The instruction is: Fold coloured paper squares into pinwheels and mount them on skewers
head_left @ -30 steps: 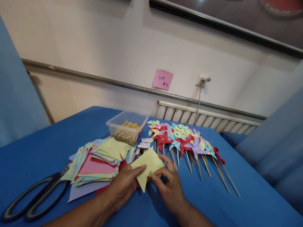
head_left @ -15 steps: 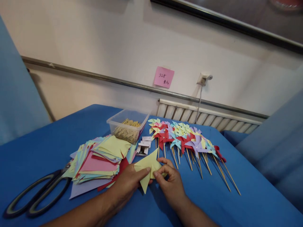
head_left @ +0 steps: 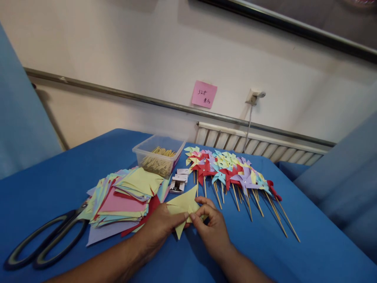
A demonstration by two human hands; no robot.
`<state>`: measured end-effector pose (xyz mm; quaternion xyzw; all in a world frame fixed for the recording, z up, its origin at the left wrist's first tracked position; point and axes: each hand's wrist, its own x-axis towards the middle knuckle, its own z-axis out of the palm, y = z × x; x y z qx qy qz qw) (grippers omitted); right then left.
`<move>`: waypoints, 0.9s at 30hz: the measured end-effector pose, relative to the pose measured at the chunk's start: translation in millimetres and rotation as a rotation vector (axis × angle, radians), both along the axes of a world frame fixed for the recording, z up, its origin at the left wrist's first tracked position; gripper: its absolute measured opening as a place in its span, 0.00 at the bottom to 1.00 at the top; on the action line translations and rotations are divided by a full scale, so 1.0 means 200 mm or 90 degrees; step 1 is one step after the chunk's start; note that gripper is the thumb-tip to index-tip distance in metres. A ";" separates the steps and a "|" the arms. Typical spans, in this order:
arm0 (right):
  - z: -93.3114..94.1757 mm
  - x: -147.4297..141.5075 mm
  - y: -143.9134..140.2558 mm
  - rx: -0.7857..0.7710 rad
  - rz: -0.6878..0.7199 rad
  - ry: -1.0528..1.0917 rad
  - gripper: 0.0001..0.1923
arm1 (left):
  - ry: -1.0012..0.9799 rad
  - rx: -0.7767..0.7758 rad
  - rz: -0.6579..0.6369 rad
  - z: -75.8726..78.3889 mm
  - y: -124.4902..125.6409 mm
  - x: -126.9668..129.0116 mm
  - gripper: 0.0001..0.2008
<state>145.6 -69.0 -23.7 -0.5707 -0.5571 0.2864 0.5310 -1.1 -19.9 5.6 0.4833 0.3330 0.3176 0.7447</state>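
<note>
Yellow paper square [head_left: 184,204], partly folded, lies low over the blue desk [head_left: 59,177] between both hands. Left hand [head_left: 160,228] and right hand [head_left: 212,228] rest palm-down, their fingers closed on the paper's middle, wrists near the desk.

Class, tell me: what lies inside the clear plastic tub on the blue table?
Inside the clear plastic tub lies a heap of thin wooden sticks. Anything beneath the heap is hidden.

Your left hand [head_left: 160,228] and right hand [head_left: 213,232] cover lower part of yellow paper [head_left: 184,202]. Pink note [head_left: 204,94] at 12 o'clock: writing unreadable. Scissors [head_left: 44,245] blades hidden under paper stack [head_left: 123,196].
</note>
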 end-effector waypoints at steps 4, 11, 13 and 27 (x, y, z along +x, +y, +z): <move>0.01 -0.01 0.00 0.000 0.004 0.003 0.07 | 0.011 -0.001 -0.001 -0.01 0.00 0.00 0.16; 0.01 -0.01 0.00 -0.001 0.011 0.026 0.08 | 0.020 -0.020 0.013 -0.01 0.00 0.00 0.17; 0.01 -0.02 0.00 -0.002 0.011 0.023 0.08 | 0.031 -0.020 0.019 -0.01 0.01 0.00 0.17; 0.01 -0.02 -0.01 -0.006 0.006 0.018 0.08 | 0.102 0.034 0.016 -0.02 0.02 0.00 0.14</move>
